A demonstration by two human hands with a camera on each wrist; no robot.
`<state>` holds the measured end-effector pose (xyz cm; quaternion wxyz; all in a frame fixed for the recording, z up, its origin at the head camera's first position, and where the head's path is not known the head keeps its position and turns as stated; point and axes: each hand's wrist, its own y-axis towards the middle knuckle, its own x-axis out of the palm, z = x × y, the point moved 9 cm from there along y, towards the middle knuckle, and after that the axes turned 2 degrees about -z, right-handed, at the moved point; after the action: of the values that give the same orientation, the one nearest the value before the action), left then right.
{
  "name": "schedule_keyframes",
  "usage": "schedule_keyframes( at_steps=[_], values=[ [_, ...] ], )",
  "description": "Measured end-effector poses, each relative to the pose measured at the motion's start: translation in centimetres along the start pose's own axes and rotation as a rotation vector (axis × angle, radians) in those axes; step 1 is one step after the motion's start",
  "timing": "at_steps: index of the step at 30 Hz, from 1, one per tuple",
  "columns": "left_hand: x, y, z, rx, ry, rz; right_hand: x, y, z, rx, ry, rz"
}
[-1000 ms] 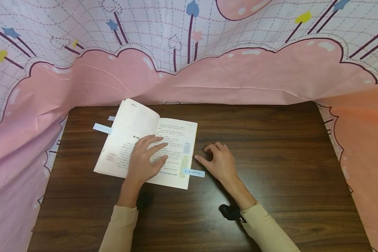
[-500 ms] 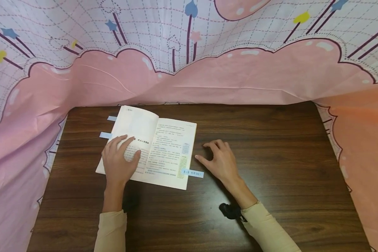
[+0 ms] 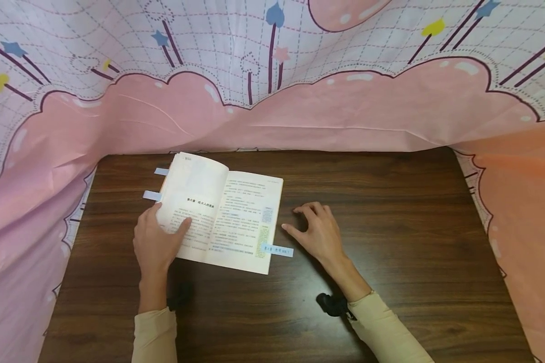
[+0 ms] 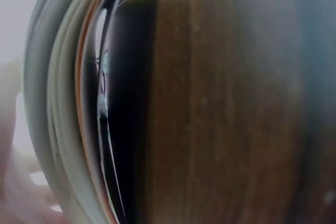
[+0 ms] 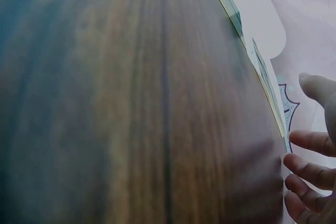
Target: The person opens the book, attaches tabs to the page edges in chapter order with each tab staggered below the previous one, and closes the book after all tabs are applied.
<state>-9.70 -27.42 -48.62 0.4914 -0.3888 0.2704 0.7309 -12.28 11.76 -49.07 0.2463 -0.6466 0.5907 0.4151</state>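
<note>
A book lies spread on the table, with printed text and coloured marks on its right page. At its left edge is my left hand. The thumb rests on the left page, while the fingers curl at the outer edge. Seen from the left wrist, the stacked pages bow upward over a dark gap, with fingers at the lower left. To the right of the book, my right hand rests with loosely bent fingers, holding nothing. In the right wrist view its fingertips appear near the book's edge.
Blue tabs stick out of the left side, and one handwritten tab from the right. The dark wooden table extends to the right. A pink patterned cloth hangs along the back and sides.
My left hand has slid leftward across the pages to the outer edge, uncovering the chapter heading. The left page has settled lower and flatter. My right hand has stayed in place.
</note>
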Motion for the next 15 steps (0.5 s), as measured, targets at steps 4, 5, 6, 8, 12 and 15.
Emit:
schedule_keyframes(
  at_steps=[4,5,6,8,12,15],
  values=[
    [0.09,-0.02,-0.58,-0.051,0.016,-0.040,-0.15,0.06,-0.01,0.001,-0.003,0.007],
    [0.10,-0.03,-0.63,-0.056,0.022,-0.046,-0.19,0.06,-0.03,0.001,-0.003,0.008],
    [0.14,-0.03,-0.68,-0.061,0.030,-0.055,-0.23,0.05,-0.04,0.002,-0.005,0.009],
    [0.25,-0.06,-0.81,-0.072,0.046,-0.072,-0.25,0.04,-0.04,0.006,-0.009,0.006],
    [0.50,-0.16,-0.97,-0.091,0.054,-0.099,-0.31,-0.03,-0.07,0.010,-0.012,0.007],
    [0.67,-0.20,-1.06,-0.114,0.048,-0.119,-0.35,-0.03,-0.13,0.006,-0.005,0.011]
  ],
)
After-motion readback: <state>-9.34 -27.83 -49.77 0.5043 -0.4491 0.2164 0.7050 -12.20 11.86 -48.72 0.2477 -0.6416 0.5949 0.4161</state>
